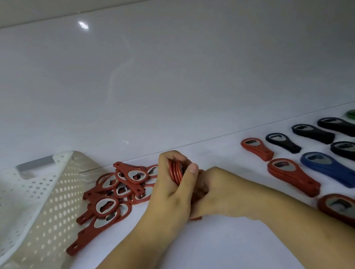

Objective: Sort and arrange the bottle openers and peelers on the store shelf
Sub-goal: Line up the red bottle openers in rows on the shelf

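The white shelf carries a perforated basket at the left, a loose pile of red openers beside it and colour-sorted stacks at the right. Between them, the left hand clasps its fingers round a small red stack, and the right hand grips the handle end. Squaring the edges flush before setting it beside the red stacks should keep the row neat
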